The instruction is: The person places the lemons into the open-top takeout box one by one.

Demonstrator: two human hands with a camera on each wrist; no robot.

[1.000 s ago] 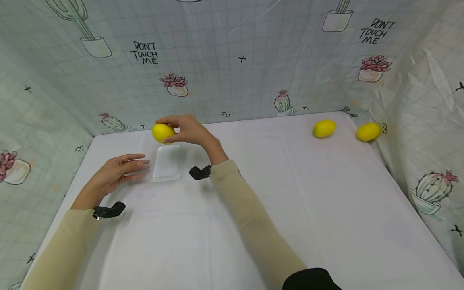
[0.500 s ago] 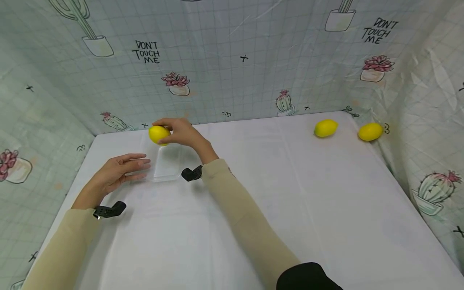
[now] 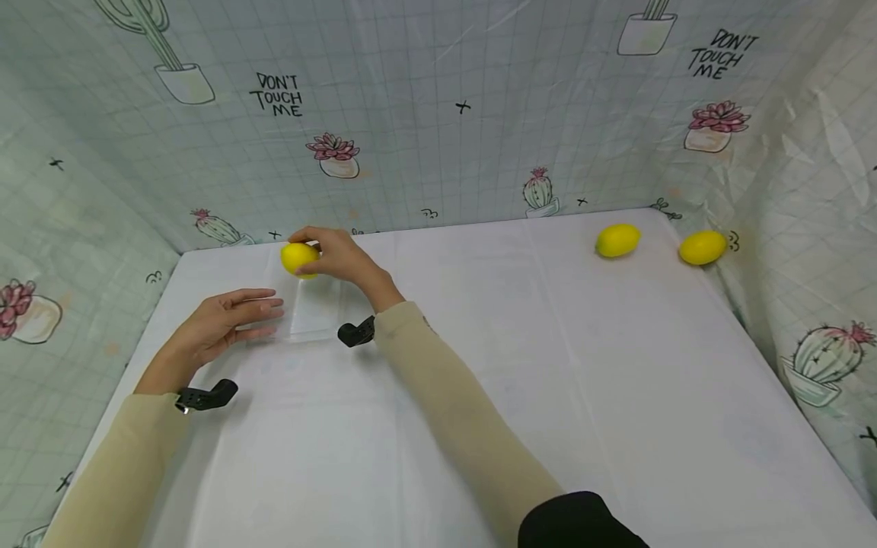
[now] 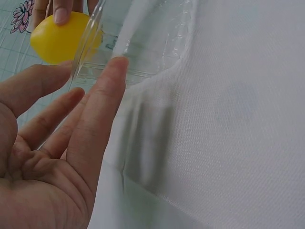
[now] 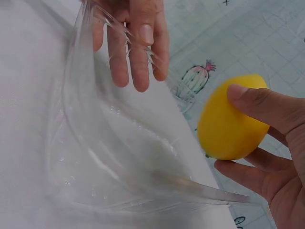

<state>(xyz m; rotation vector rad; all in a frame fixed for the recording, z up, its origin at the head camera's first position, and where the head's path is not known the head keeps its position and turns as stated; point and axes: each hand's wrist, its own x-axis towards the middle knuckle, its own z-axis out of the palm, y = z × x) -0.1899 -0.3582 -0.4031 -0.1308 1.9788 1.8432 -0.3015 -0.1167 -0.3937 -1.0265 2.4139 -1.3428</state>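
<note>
White table (image 3: 548,365), three lemons, right hand (image 3: 342,255) gripping one lemon (image 3: 298,258), left hand (image 3: 222,323) flat.

The right hand (image 3: 342,257) is stretched forward on a long-sleeved arm, its thumb and fingers curled in a pinching grip. The left hand (image 3: 219,323) lies nearer, palm turned inward, fingers straight and together.

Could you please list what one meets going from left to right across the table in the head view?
Left hand → clear tray → right hand gripping a lemon → second lemon → third lemon.
</note>
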